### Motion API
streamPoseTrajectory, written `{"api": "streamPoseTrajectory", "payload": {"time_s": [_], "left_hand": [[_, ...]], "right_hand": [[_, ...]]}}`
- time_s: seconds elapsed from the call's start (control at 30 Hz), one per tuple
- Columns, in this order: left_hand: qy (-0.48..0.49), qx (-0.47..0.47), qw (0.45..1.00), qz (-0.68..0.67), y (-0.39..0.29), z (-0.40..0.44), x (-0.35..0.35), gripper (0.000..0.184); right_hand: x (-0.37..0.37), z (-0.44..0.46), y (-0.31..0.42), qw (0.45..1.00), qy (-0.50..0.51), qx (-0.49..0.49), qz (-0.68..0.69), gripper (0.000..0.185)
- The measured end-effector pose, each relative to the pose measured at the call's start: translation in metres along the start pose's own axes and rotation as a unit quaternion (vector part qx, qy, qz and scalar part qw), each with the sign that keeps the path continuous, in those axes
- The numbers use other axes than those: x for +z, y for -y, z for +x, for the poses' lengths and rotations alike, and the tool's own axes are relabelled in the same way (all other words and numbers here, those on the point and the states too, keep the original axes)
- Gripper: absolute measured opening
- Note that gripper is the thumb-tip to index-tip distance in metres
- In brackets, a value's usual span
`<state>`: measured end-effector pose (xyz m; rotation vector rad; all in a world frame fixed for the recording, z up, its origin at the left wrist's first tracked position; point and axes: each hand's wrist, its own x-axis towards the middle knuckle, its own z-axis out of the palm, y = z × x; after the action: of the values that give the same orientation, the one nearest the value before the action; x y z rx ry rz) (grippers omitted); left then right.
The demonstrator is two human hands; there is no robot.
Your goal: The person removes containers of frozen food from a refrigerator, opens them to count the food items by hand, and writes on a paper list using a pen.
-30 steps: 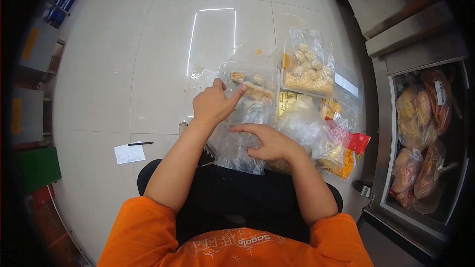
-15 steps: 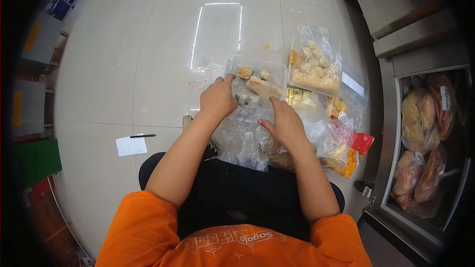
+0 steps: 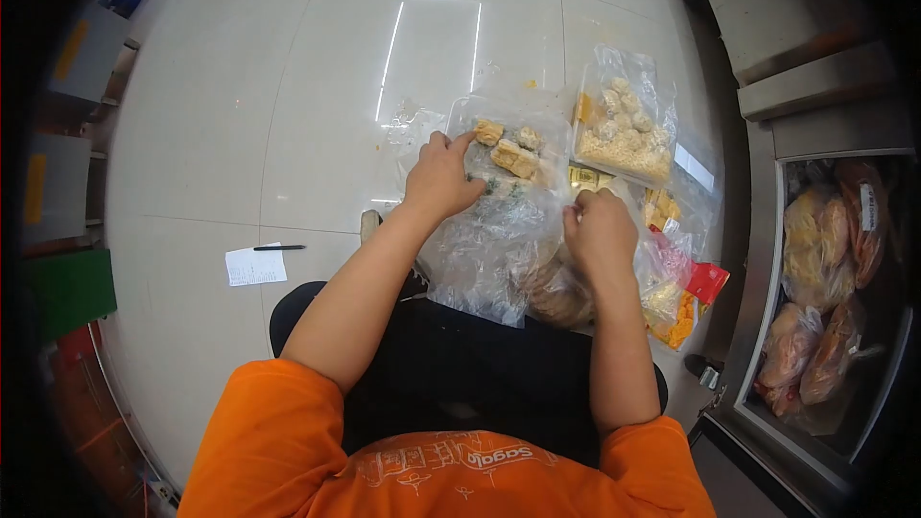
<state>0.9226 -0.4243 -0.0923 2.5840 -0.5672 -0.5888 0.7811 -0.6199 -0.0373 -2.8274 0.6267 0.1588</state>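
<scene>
In front of me on the floor lies a clear plastic bag with a clear tray at its far end. Several yellowish food pieces and some dark-flecked ones sit in the tray. My left hand rests over the tray's left side, thumb and forefinger apart, the forefinger touching the leftmost yellow piece. At the right edge of the bag my right hand is closed, thumb against forefinger, pinching the plastic film.
A bagged tray of pale balls lies to the right, above more packets, one with a red corner. An open freezer drawer holds bagged meat. A paper and a black pen lie at left.
My left hand has moved from the tray's left edge inward to the yellow piece. My right hand has shifted right, its spread fingers now closed on the film. The view has shifted slightly.
</scene>
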Motion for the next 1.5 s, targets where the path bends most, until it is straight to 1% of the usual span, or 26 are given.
{"api": "streamPoseTrajectory", "payload": {"time_s": [0.07,0.17,0.27,0.37,0.47,0.67,0.87,0.97,1.07,1.17,1.27,1.37,1.47,1.5], "left_hand": [[0.001,0.013,1.000,0.004,-0.002,-0.001,0.002,0.085],[0.037,0.050,0.998,0.022,0.003,0.002,0.004,0.094],[0.045,0.056,0.997,-0.002,0.000,0.000,-0.004,0.094],[0.000,0.093,0.996,0.015,-0.001,-0.002,-0.011,0.093],[0.055,0.040,0.995,-0.074,0.001,0.003,-0.021,0.095],[0.050,-0.018,0.998,-0.030,0.010,0.008,-0.029,0.106],[0.058,-0.022,0.998,-0.034,0.007,0.005,-0.036,0.108],[0.094,-0.056,0.993,-0.046,-0.001,0.003,-0.045,0.111],[0.095,-0.059,0.993,-0.031,0.001,0.004,-0.044,0.114],[0.125,-0.074,0.989,-0.032,0.000,0.005,-0.047,0.116],[0.123,-0.068,0.989,-0.035,-0.001,0.004,-0.047,0.117],[0.164,-0.090,0.982,-0.036,-0.010,0.000,-0.056,0.118],[0.176,-0.078,0.979,-0.069,-0.006,-0.003,-0.051,0.114],[0.158,-0.080,0.971,-0.161,-0.005,-0.002,-0.051,0.110]], "right_hand": [[-0.006,-0.001,-0.005,1.000,0.017,0.020,-0.004,0.019],[-0.011,-0.004,-0.013,0.999,0.029,0.026,-0.030,0.020],[-0.014,-0.004,-0.016,0.997,0.042,0.032,-0.055,0.020],[-0.007,-0.003,-0.023,0.995,0.061,0.054,-0.065,0.020],[-0.008,-0.001,-0.025,0.990,0.095,0.075,-0.071,0.020],[-0.007,0.000,-0.025,0.988,0.113,0.085,-0.066,0.020],[-0.009,0.001,-0.024,0.987,0.123,0.089,-0.062,0.021],[-0.009,0.001,-0.024,0.986,0.123,0.091,-0.060,0.021],[-0.009,0.002,-0.025,0.986,0.126,0.093,-0.057,0.021],[-0.008,0.003,-0.026,0.985,0.132,0.095,-0.055,0.020],[-0.009,0.002,-0.025,0.986,0.130,0.094,-0.054,0.020],[-0.010,0.002,-0.025,0.986,0.129,0.091,-0.049,0.020],[-0.010,0.001,-0.026,0.989,0.118,0.081,-0.042,0.020],[-0.010,0.000,-0.027,0.990,0.112,0.074,-0.037,0.021]]}}
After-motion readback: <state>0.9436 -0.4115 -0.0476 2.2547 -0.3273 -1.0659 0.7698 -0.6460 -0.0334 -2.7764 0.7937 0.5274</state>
